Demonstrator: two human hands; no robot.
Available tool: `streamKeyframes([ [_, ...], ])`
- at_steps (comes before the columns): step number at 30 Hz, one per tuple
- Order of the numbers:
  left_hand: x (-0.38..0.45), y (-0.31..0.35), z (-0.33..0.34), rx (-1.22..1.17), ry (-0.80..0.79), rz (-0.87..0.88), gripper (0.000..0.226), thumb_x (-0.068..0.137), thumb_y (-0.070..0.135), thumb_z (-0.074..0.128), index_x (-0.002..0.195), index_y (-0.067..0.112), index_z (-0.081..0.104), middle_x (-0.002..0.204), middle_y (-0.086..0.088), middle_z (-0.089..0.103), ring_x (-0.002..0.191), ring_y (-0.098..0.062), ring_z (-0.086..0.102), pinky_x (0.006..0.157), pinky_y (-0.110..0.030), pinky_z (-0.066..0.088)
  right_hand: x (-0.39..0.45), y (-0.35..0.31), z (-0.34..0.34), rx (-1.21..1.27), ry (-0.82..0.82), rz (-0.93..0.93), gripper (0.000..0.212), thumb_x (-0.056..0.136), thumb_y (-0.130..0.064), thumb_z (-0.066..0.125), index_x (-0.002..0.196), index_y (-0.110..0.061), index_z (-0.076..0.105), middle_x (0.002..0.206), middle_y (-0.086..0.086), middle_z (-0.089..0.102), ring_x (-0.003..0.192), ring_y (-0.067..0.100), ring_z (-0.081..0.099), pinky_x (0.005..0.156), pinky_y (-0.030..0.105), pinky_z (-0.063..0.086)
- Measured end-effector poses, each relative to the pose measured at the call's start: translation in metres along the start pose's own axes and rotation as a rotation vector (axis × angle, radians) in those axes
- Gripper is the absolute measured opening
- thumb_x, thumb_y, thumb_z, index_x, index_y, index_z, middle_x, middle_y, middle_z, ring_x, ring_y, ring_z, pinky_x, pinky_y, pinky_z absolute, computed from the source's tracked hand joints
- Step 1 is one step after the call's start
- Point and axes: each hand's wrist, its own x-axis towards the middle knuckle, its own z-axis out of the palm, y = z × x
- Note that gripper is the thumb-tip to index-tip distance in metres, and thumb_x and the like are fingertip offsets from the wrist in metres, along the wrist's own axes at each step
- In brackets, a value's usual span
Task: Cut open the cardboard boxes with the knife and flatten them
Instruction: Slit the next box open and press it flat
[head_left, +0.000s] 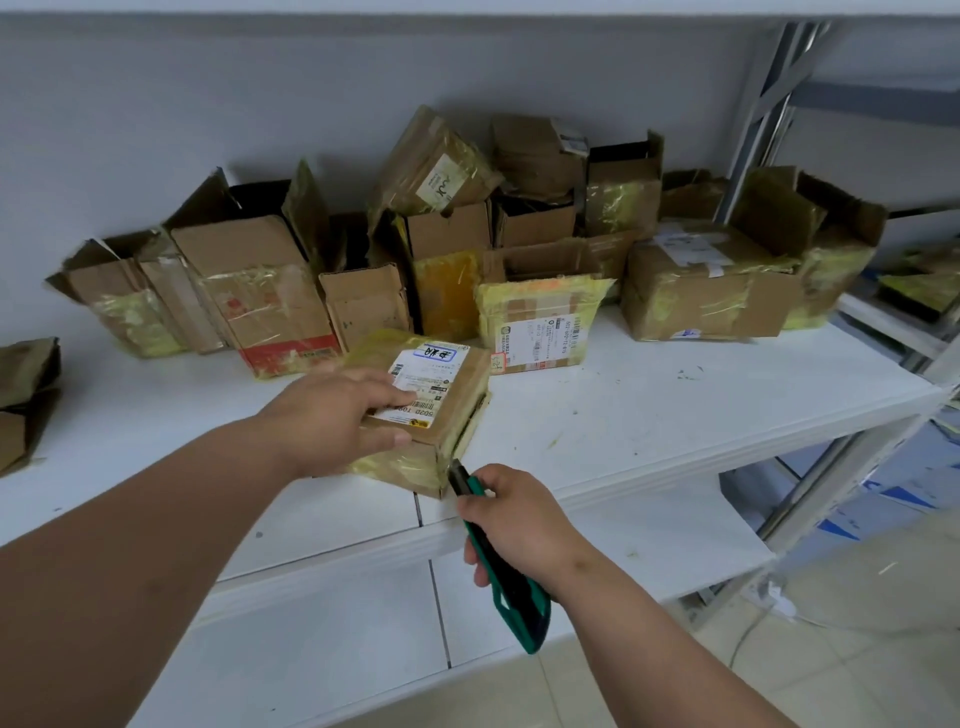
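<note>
Head view first — what is on the shelf?

— **Ana:** Near the front edge of the white shelf board (675, 415) sits a small brown cardboard box wrapped in yellowish tape (436, 415), with a white shipping label on its top face. It stands apart from the others, closest to the person.

— **Ben:** And the hands?

— **Ana:** The left hand (332, 415) lies on top of that box at its near-left corner, fingers reaching over the label and the thumb curled down against the front side, so it grips the box. The right hand (514, 525) is wrapped around a green-handled utility knife (498, 551). The knife's dark front end points up and touches, or nearly touches, the box's lower near corner; I cannot tell whether a blade is out.

— **Ben:** What lies behind?

— **Ana:** A row of opened brown cardboard boxes (260, 280) stands along the grey wall (208, 104), flaps up, many with torn yellowish tape. Some are stacked, one tilted on top in the middle. Just behind the held box stands a yellow-taped parcel with a white barcode label (540, 327), and to the right a larger sealed carton (711, 291). At the far left edge sits a crumpled brown box (26, 395), well apart from the rest.

— **Ben:** Anything else?

— **Ana:** Grey metal shelf uprights (769, 104) rise at the right, and a lower white shelf (649, 545) shows beneath the hands.
</note>
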Motion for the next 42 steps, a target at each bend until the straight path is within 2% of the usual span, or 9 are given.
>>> streamKeyframes([
  [5, 0.006, 0.006, 0.011, -0.057, -0.045, 0.039, 0.072, 0.086, 0.067, 0.046, 0.150, 0.039, 0.029, 0.161, 0.014, 0.017, 0.148, -0.020, 0.011, 0.118, -0.038, 0.018, -0.008, 0.035, -0.008, -0.259, 0.211, -0.146, 0.008, 0.097, -0.024, 0.047, 0.100, -0.022, 0.054, 0.074, 0.006, 0.061, 0.054, 0.022, 0.062, 0.060, 0.037, 0.057],
  [7, 0.007, 0.007, 0.013, -0.107, -0.033, 0.028, 0.070, 0.081, 0.072, 0.043, 0.144, 0.042, 0.032, 0.157, 0.011, 0.029, 0.139, -0.023, 0.028, 0.111, -0.039, 0.031, -0.011, 0.046, -0.008, -0.416, 0.272, -0.263, 0.009, 0.098, -0.029, 0.048, 0.105, -0.025, 0.052, 0.069, -0.002, 0.057, 0.065, 0.028, 0.062, 0.065, 0.043, 0.056],
  [12, 0.014, 0.027, 0.015, -0.019, 0.027, 0.006, 0.067, 0.083, 0.073, 0.036, 0.145, 0.059, 0.017, 0.148, 0.016, 0.033, 0.115, -0.020, 0.031, 0.096, -0.033, 0.034, -0.008, 0.051, -0.009, -0.586, 0.372, -0.404, 0.017, 0.101, -0.030, 0.044, 0.115, -0.024, 0.050, 0.059, -0.010, 0.042, 0.067, 0.030, 0.056, 0.060, 0.040, 0.046],
  [18, 0.017, 0.034, 0.011, 0.044, -0.038, -0.039, 0.081, 0.068, 0.078, 0.020, 0.147, 0.056, 0.019, 0.151, 0.010, 0.027, 0.123, -0.024, 0.027, 0.107, -0.036, 0.031, 0.003, 0.052, -0.013, -0.676, 0.420, -0.496, 0.019, 0.102, -0.030, 0.040, 0.114, -0.019, 0.049, 0.061, -0.009, 0.040, 0.063, 0.028, 0.048, 0.058, 0.037, 0.042],
  [23, 0.017, 0.036, 0.013, 0.026, -0.039, -0.055, 0.082, 0.069, 0.077, 0.021, 0.147, 0.055, 0.018, 0.152, 0.010, 0.025, 0.125, -0.025, 0.026, 0.106, -0.036, 0.029, 0.011, 0.056, -0.008, -0.725, 0.511, -0.546, 0.042, 0.092, -0.040, 0.027, 0.114, -0.018, 0.054, 0.063, -0.008, 0.043, 0.056, 0.026, 0.042, 0.052, 0.031, 0.033],
  [26, 0.018, 0.035, 0.014, -0.003, -0.037, -0.054, 0.073, 0.077, 0.075, 0.028, 0.147, 0.055, 0.020, 0.152, 0.010, 0.025, 0.126, -0.026, 0.024, 0.107, -0.035, 0.026, 0.015, 0.062, -0.003, -0.700, 0.591, -0.593, 0.037, 0.090, -0.037, 0.033, 0.105, -0.017, 0.060, 0.057, -0.013, 0.036, 0.045, 0.020, 0.032, 0.043, 0.024, 0.029],
  [29, 0.019, 0.035, 0.016, -0.032, -0.013, -0.050, 0.065, 0.086, 0.068, 0.038, 0.147, 0.054, 0.022, 0.152, 0.010, 0.026, 0.126, -0.025, 0.024, 0.106, -0.035, 0.026, 0.018, 0.063, 0.001, -0.690, 0.654, -0.593, 0.032, 0.089, -0.033, 0.037, 0.104, -0.018, 0.061, 0.052, -0.011, 0.038, 0.042, 0.018, 0.028, 0.040, 0.021, 0.025],
  [34, 0.018, 0.036, 0.015, -0.068, -0.010, -0.051, 0.078, 0.071, 0.074, 0.028, 0.146, 0.054, 0.025, 0.152, 0.010, 0.026, 0.125, -0.025, 0.024, 0.108, -0.037, 0.026, 0.019, 0.064, 0.005, -0.722, 0.675, -0.551, 0.029, 0.089, -0.032, 0.039, 0.102, -0.019, 0.061, 0.049, -0.008, 0.047, 0.040, 0.016, 0.025, 0.038, 0.017, 0.011],
  [42, 0.018, 0.036, 0.015, -0.094, -0.010, -0.045, 0.075, 0.074, 0.072, 0.030, 0.146, 0.053, 0.025, 0.151, 0.010, 0.026, 0.123, -0.023, 0.022, 0.107, -0.035, 0.025, 0.022, 0.073, 0.012, -0.830, 0.609, -0.443, 0.007, 0.078, -0.027, 0.058, 0.082, -0.022, 0.056, 0.048, -0.012, 0.022, 0.036, 0.015, 0.018, 0.041, 0.016, -0.003],
])
